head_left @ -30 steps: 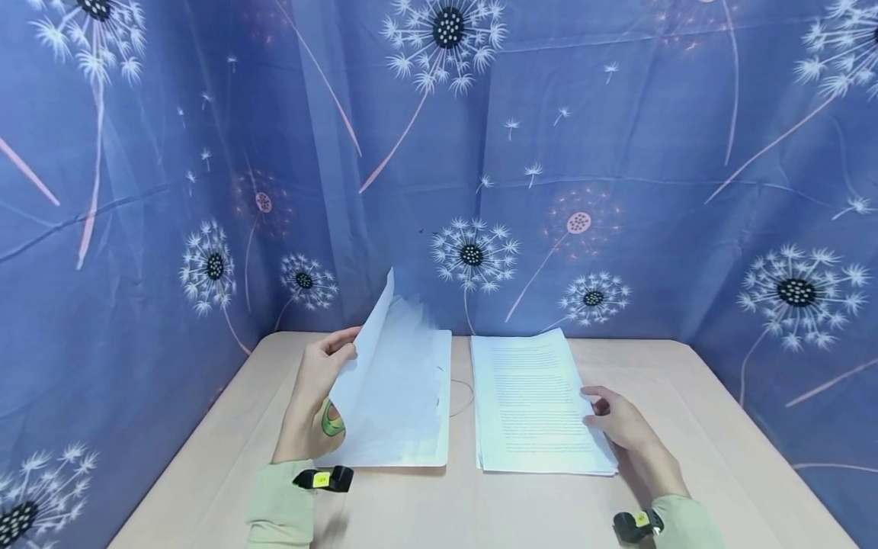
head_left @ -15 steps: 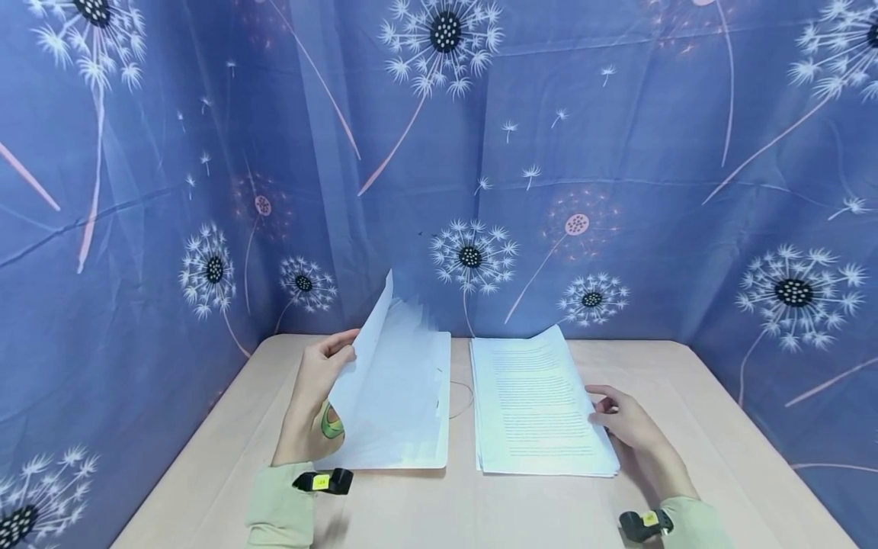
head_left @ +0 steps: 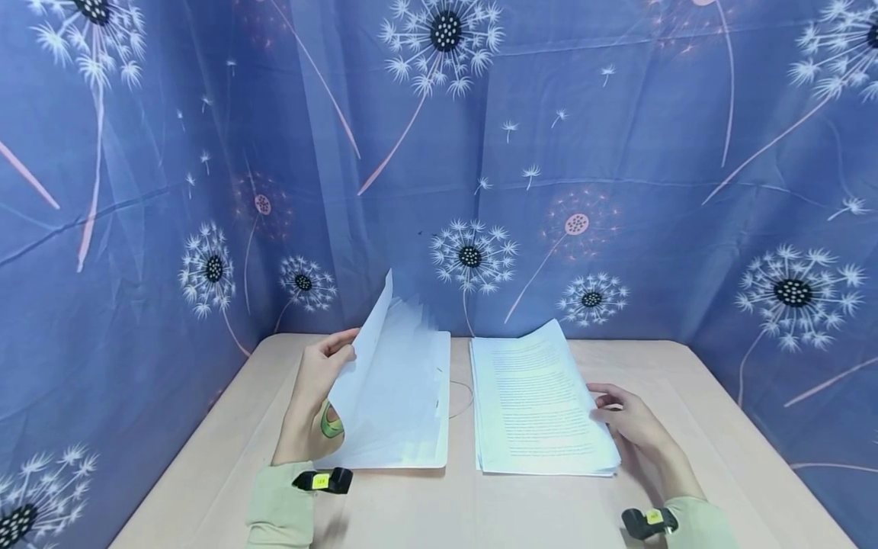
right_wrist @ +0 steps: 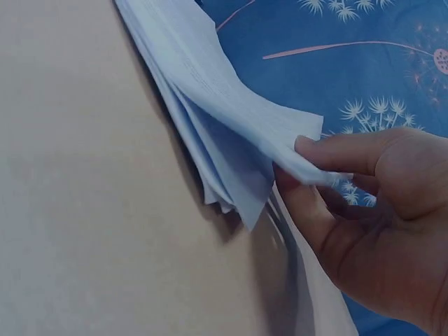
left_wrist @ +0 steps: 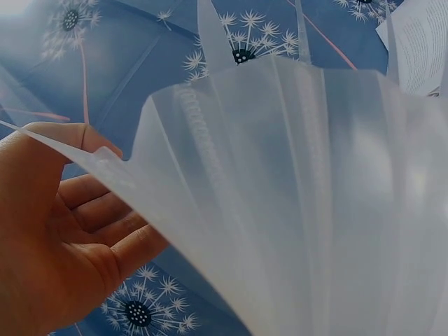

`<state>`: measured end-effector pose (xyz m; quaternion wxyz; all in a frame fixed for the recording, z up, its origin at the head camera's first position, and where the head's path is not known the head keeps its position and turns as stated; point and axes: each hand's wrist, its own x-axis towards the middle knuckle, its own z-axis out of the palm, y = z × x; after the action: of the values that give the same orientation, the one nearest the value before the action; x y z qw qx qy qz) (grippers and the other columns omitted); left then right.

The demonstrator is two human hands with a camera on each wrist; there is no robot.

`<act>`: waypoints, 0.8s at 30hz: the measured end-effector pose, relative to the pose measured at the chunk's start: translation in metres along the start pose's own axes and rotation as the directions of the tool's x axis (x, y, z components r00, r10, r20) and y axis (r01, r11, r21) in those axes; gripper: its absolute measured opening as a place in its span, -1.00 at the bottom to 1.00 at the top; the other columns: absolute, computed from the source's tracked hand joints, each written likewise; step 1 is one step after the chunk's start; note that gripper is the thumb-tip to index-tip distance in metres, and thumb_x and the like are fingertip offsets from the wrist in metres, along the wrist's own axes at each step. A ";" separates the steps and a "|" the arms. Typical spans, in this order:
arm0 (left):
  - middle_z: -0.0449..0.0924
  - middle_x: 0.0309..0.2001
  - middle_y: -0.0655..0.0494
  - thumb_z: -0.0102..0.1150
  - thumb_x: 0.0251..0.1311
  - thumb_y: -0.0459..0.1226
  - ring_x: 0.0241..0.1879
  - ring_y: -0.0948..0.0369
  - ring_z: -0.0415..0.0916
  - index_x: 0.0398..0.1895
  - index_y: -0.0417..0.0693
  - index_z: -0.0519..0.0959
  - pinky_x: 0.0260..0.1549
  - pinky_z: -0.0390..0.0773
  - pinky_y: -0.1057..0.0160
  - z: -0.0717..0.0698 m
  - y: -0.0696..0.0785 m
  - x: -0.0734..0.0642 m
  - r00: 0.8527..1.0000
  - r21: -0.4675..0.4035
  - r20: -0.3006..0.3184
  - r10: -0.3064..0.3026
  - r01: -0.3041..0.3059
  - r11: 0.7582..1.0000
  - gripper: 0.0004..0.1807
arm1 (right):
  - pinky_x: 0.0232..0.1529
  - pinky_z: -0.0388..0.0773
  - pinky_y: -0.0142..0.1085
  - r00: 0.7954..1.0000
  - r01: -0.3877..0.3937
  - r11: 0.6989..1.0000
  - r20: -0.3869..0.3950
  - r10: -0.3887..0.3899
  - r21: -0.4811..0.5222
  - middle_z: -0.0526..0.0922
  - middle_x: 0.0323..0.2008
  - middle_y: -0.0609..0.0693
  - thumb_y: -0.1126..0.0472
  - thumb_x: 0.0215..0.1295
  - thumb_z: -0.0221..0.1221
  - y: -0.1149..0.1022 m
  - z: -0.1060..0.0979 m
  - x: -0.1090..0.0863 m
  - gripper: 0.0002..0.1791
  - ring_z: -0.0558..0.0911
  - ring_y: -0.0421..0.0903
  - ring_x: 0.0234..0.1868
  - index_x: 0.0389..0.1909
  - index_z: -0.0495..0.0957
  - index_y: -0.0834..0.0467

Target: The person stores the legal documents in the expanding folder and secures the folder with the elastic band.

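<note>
On the left of the table lies a white expanding file folder (head_left: 398, 396), its cover tilted up and its translucent pockets (left_wrist: 280, 175) fanned out. My left hand (head_left: 318, 377) grips the raised cover by its left edge. A green oval patch (head_left: 332, 419) shows beside that wrist. To the right lies a stack of printed sheets (head_left: 542, 412). With thumb and fingers my right hand (head_left: 634, 423) pinches the right edge of several upper sheets (right_wrist: 245, 115), which bend upward there. Lower sheets hang apart beneath them in the right wrist view.
A pale table (head_left: 521, 511) carries both things. Blue dandelion-print cloth (head_left: 411, 191) hangs close behind the table and along its sides. A thin loop (head_left: 472, 396) lies between folder and sheets. Black straps (head_left: 322, 480) with yellow labels sit on both wrists.
My right hand has shifted slightly right, and the far right corner of the sheets has lifted a little higher. The left hand and folder cover have stayed nearly still.
</note>
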<state>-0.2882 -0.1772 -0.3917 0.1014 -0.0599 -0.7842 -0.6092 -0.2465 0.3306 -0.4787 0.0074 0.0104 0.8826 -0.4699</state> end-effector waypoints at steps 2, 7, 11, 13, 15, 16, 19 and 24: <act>0.63 0.18 -0.05 0.04 0.28 -0.33 0.18 0.12 0.53 0.24 -0.10 0.57 0.02 0.49 0.37 0.000 0.000 0.000 1.000 0.000 -0.002 -0.003 0.003 1.000 -0.56 | -0.21 0.51 -0.33 1.000 0.000 1.000 0.013 0.000 0.014 0.53 0.06 0.33 0.32 0.31 0.18 0.000 -0.001 0.000 -0.37 0.55 0.04 -0.01 0.38 0.29 0.36; 0.63 0.17 -0.04 0.04 0.27 -0.33 0.18 0.13 0.52 0.23 -0.10 0.58 0.06 0.49 0.31 -0.001 0.000 0.000 1.000 0.003 -0.005 -0.006 0.006 1.000 -0.55 | -0.23 0.54 -0.35 1.000 -0.003 0.999 0.019 0.002 0.042 0.55 0.04 0.36 0.35 0.30 0.17 -0.001 -0.002 0.000 -0.37 0.58 -0.07 -0.11 0.38 0.27 0.39; 0.63 0.17 -0.06 0.03 0.29 -0.32 0.10 0.19 0.56 0.23 -0.11 0.57 0.00 0.49 0.37 -0.001 -0.001 0.000 1.000 0.018 -0.001 0.003 -0.003 1.000 -0.56 | -0.30 0.55 -0.32 1.000 -0.018 0.998 0.010 0.018 0.061 0.54 0.04 0.36 0.38 0.32 0.14 0.000 -0.002 -0.001 -0.37 0.59 -0.09 -0.18 0.40 0.26 0.35; 0.63 0.17 -0.06 0.04 0.29 -0.32 0.05 0.24 0.57 0.22 -0.10 0.58 -0.03 0.50 0.40 -0.001 -0.001 0.000 1.000 0.018 -0.002 0.003 -0.003 1.000 -0.57 | -0.32 0.56 -0.31 1.000 -0.023 0.997 0.003 0.023 0.078 0.54 0.06 0.36 0.39 0.32 0.13 0.001 -0.002 -0.001 -0.37 0.59 -0.10 -0.19 0.42 0.25 0.33; 0.64 0.16 -0.05 0.04 0.29 -0.32 0.00 0.29 0.58 0.22 -0.09 0.58 -0.05 0.50 0.41 -0.001 -0.001 0.000 1.000 0.019 -0.001 0.003 -0.003 1.000 -0.57 | -0.33 0.56 -0.31 1.000 -0.010 0.996 -0.004 0.010 0.088 0.53 0.06 0.36 0.39 0.33 0.13 0.003 -0.002 0.000 -0.36 0.60 -0.12 -0.21 0.42 0.24 0.34; 0.64 0.16 -0.04 0.05 0.29 -0.32 -0.02 0.31 0.58 0.21 -0.08 0.59 -0.06 0.51 0.41 0.000 -0.001 -0.001 1.000 0.015 -0.004 -0.001 0.001 1.000 -0.57 | -0.33 0.56 -0.32 1.000 0.000 0.995 -0.010 0.001 0.096 0.54 0.05 0.36 0.40 0.32 0.13 0.003 -0.003 0.000 -0.36 0.60 -0.13 -0.21 0.42 0.24 0.34; 0.64 0.15 -0.03 0.05 0.29 -0.31 -0.06 0.35 0.58 0.21 -0.07 0.59 -0.07 0.51 0.41 0.000 0.000 -0.001 1.000 0.014 -0.003 -0.001 0.001 1.000 -0.58 | -0.31 0.56 -0.35 0.999 0.039 0.993 -0.030 -0.036 0.112 0.54 0.04 0.36 0.41 0.31 0.14 0.004 -0.004 0.001 -0.36 0.59 -0.18 -0.22 0.41 0.25 0.35; 0.65 0.15 -0.03 0.05 0.29 -0.32 -0.08 0.34 0.59 0.21 -0.08 0.59 -0.06 0.51 0.40 0.000 0.000 0.000 1.000 0.014 -0.003 0.005 -0.005 1.000 -0.58 | -0.31 0.57 -0.35 0.994 0.099 0.986 -0.055 -0.092 0.137 0.54 0.04 0.39 0.41 0.31 0.15 0.002 -0.007 0.001 -0.37 0.57 -0.26 -0.22 0.41 0.26 0.37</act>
<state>-0.2879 -0.1771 -0.3915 0.1046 -0.0603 -0.7882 -0.6035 -0.2472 0.3377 -0.4760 -0.0373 -0.0198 0.8469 -0.5301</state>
